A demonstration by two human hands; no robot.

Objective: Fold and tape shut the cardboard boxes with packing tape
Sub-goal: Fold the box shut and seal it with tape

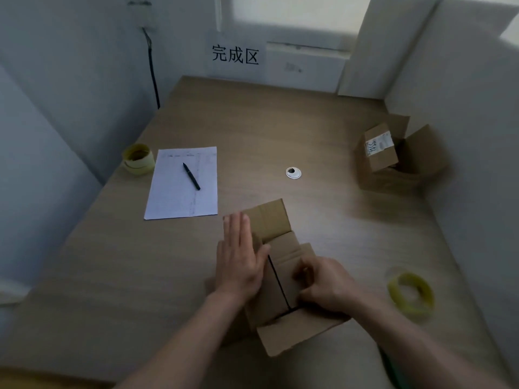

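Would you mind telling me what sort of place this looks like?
Probably a small packing station: a wooden desk with cardboard boxes, rolls of packing tape and a wall sign marking an area.

Wood-grain surface (252,130) set in corner of pale grey-white walls (70,80). Bright window (295,15) at back, dim light elsewhere. Black cable (153,77) runs down left wall. Paper sign (235,56) with black characters under window. White round grommet (293,172) in surface.

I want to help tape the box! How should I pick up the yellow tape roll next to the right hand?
The tape roll lies roughly flat on the table, its hole facing up. Come from above: slip fingers into the hole, thumb outside, and pinch the ring's wall.
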